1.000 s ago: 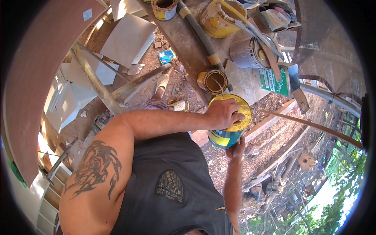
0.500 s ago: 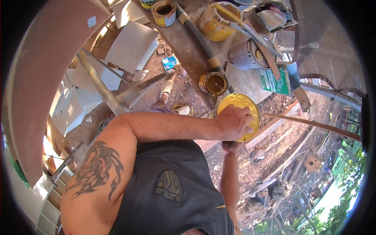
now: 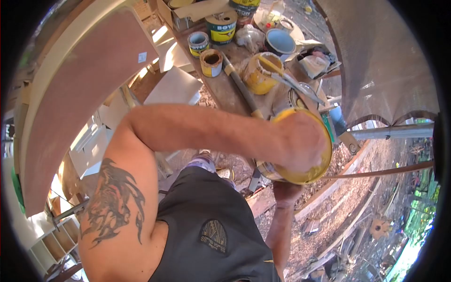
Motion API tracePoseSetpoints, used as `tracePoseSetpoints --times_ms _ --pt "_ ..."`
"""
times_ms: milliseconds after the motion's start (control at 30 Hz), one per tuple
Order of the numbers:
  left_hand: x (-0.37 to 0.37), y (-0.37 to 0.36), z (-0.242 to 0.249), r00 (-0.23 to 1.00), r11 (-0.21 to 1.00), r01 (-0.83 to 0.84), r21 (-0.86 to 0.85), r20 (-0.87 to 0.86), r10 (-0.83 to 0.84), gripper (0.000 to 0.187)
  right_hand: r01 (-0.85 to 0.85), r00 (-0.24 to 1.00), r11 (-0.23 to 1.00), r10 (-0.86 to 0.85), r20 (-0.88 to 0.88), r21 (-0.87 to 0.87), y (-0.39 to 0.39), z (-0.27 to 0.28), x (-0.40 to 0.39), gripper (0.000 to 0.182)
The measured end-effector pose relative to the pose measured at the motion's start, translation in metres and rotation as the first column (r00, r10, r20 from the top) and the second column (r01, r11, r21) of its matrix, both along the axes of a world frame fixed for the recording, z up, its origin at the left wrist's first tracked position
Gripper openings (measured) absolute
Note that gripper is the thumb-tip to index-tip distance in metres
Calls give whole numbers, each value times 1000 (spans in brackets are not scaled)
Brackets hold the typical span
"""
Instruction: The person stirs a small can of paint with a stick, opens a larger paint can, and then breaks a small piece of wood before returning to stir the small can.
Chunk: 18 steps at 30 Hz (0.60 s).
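Observation:
A round paint can (image 3: 268, 171) is held in front of me, its yellow top (image 3: 300, 177) tilted up toward the camera. My left hand (image 3: 303, 143) lies across this top with curled fingers, blurred by motion; anything inside its grip is hidden. Underneath, my right hand (image 3: 287, 191) grips the can from below, mostly covered by it. Close behind the can is a long bench (image 3: 223, 91) bearing a yellow, paint-smeared pail (image 3: 258, 82) with a stick and a brush-like tool across its mouth.
More paint containers crowd the bench: a Boysen can (image 3: 221, 32), a small brown-stained can (image 3: 211, 66) and a blue-grey bucket (image 3: 280, 44). At left leans a large brown panel (image 3: 89, 94). A dark tarp (image 3: 385, 66) hangs right; a thin strip (image 3: 380, 173) stretches below it.
My view has tilted up, showing more of the bench's far end. The can now appears larger and nearer, and my left hand has shifted right across its top.

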<state>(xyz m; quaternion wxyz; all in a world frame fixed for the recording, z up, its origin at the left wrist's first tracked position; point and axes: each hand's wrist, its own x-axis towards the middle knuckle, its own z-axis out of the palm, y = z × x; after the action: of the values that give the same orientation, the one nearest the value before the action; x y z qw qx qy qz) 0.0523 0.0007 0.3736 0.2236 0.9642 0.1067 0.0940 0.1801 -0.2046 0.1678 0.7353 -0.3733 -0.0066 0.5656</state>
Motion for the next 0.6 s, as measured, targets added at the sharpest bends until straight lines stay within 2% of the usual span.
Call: tracePoseSetpoints --times_ms 33,67,100,167,233,367,467,567,600 --pt "-6 10 20 998 999 -47 22 -48 48 37 -39 999 999 39 7 14 5 3 4 72" --pt "-12 21 40 991 995 -92 44 -94 96 38 -37 998 999 36 -59 -16 8 -1 10 74" --pt "-16 33 52 980 989 -135 68 -138 143 40 -86 996 996 86 -27 13 9 -5 17 74" --pt "-21 67 60 980 971 -199 136 0 201 44 -181 983 981 179 45 64 14 -11 27 73" --pt "-24 106 73 970 963 -243 120 -2 245 48 -145 986 989 145 87 -8 19 3 24 71" --pt "-37 176 94 936 900 -349 260 47 349 53 -96 988 995 98 120 -27 13 -16 39 63" --pt "-45 230 97 906 872 -405 277 -7 423 54 -20 994 999 24 104 -44 19 -24 46 52" --pt "-50 288 76 887 829 -430 357 -2 461 54 -2 994 999 6 114 -41 29 -30 51 50" --pt "-49 303 73 865 825 -436 360 -85 494 54 15 992 998 -6 130 -68 35 -29 51 50"
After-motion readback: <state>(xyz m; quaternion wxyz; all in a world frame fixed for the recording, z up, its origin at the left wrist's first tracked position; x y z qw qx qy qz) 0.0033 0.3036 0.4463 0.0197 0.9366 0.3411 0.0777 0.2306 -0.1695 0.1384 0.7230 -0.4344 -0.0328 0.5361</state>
